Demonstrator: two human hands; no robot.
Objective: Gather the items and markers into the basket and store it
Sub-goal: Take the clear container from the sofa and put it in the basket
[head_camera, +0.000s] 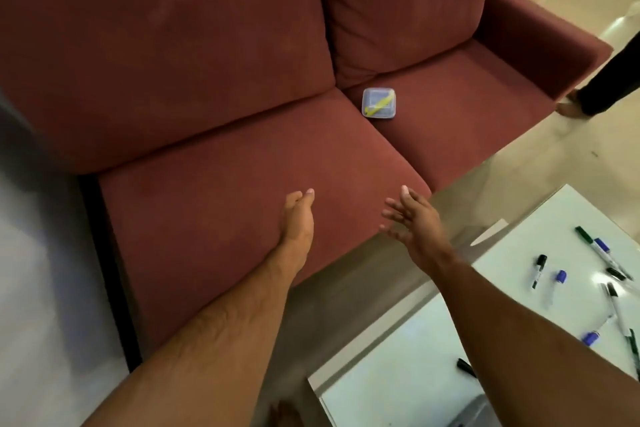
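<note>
A small clear plastic box (378, 103) with something yellow inside lies on the right seat cushion of a dark red sofa (225, 191). Both my arms reach out over the sofa's front edge. My left hand (297, 218) is open, fingers together, above the left cushion. My right hand (414, 218) is open with fingers spread, near the gap between sofa and table. Neither hand holds anything. Several markers lie scattered on a white table (433, 367) at the lower right, among them a green one (584, 235), a blue one (602, 250) and a black one (539, 269). No basket is in view.
A strip of beige floor (346, 305) runs between sofa and table. Another person's dark trouser leg and bare foot (571, 107) stand beside the sofa's right armrest. A grey-white surface (41, 288) borders the sofa on the left.
</note>
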